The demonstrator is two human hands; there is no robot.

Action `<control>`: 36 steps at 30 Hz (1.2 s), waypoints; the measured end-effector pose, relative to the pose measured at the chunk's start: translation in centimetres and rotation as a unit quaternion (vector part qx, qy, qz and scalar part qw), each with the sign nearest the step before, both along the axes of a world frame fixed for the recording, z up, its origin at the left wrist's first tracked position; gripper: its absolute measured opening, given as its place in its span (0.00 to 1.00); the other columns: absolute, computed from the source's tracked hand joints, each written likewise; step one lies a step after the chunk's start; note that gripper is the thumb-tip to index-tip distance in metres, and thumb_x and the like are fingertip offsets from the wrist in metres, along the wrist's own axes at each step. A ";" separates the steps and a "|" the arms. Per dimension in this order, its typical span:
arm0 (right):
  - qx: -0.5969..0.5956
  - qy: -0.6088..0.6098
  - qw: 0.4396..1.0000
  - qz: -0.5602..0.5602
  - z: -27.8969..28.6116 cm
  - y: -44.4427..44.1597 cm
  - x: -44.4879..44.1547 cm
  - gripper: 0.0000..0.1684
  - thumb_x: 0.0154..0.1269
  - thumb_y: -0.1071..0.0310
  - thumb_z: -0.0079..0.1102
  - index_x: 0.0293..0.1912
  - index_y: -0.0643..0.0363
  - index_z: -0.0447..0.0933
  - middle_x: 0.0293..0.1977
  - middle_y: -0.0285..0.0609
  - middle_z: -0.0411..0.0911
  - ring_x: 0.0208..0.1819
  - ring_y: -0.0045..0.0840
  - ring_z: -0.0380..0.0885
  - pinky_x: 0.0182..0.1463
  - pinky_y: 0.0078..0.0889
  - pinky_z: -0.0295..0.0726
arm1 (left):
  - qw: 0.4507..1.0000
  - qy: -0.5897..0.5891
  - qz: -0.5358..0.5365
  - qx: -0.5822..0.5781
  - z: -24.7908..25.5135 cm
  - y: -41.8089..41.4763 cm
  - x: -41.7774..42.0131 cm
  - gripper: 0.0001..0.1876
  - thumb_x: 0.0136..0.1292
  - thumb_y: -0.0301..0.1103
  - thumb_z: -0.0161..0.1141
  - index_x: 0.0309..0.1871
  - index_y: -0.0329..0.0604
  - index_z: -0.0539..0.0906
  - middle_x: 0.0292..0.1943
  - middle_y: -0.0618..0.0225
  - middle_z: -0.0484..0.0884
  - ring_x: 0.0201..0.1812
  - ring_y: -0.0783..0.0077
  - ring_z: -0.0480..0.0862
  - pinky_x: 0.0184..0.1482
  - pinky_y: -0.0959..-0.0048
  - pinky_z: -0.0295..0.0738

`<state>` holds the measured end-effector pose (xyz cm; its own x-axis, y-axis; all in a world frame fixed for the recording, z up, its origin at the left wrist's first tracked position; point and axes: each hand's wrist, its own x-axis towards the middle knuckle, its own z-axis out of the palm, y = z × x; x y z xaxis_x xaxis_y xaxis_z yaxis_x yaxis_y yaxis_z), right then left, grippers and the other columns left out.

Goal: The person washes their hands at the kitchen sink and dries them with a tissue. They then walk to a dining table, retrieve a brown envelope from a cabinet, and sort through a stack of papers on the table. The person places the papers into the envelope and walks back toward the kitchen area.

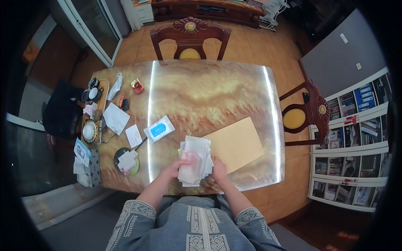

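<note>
A thick, uneven stack of thin paper slips (195, 160), mostly white with a pinkish one on top, is held between my two hands above the table's near edge. My left hand (179, 168) grips its left side, thumb lying over the top sheet. On the opposite side my right hand (219, 168) has hold of the stack's edge; its fingertips are partly hidden. Beneath and beyond that hand, a large tan envelope (237, 144) lies flat and slanted on the glossy marbled table (207, 84). A white and blue wet-wipes pack (159, 129) rests farther left.
A round dish (134, 169) bearing paper slips sits left, near a small marked paper (134, 136) and a white sheet (116, 118). A tea tray (102, 109), face mask (115, 87), red box (137, 86) and tissue box (94, 169) line the left side. Carved chairs (190, 28) stand around.
</note>
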<state>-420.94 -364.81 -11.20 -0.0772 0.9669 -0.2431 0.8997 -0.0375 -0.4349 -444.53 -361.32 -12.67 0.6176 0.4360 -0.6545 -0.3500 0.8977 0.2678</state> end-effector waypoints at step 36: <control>0.079 0.131 0.988 -0.009 8.6 -0.7 0.9 0.02 0.65 0.74 0.51 0.38 0.60 0.68 0.34 0.53 0.73 0.38 0.50 0.75 0.39 0.46 0.74 | 0.682 0.184 -0.362 0.608 6.6 3.9 1.9 0.50 0.50 0.27 0.62 0.76 0.43 0.46 0.69 0.47 0.64 0.67 0.53 0.69 0.66 0.65 0.66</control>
<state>-420.08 -365.47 -2.65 -0.1000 0.9930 -0.0628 0.7553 0.0346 -0.6545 -442.62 -357.46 -6.06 0.8510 0.4623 -0.2491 0.3586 -0.1650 0.9188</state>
